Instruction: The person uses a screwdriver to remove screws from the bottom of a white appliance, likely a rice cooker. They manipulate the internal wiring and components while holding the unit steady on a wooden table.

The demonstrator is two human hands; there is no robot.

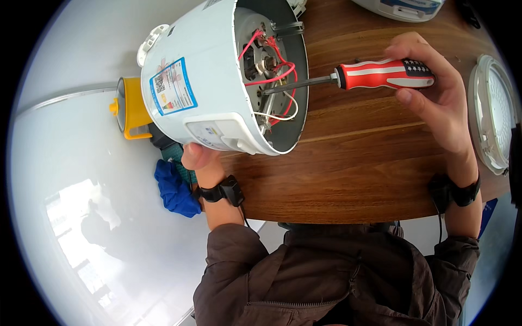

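Observation:
A white rice cooker body [209, 60] lies tilted on its side, its open underside facing right. Inside that opening, red wires [270, 80] and a white wire [281, 115] run around the metal parts. My left hand [199, 157] holds the body from its near side; the thumb shows, while the other fingers are hidden under it. In my right hand [429, 92] is a screwdriver [375, 75] with a red, white and black handle, gripped near the handle's end. Its shaft reaches left into the opening, and the tip lies among the inner parts; whether it touches a screw I cannot tell.
The wooden table [337, 179] carries a round white vented cover [492, 114] at the right and another white appliance [402, 8] at the far edge. A yellow object [136, 106] and a blue cloth [175, 187] sit at the left, beside a glossy white surface [70, 163].

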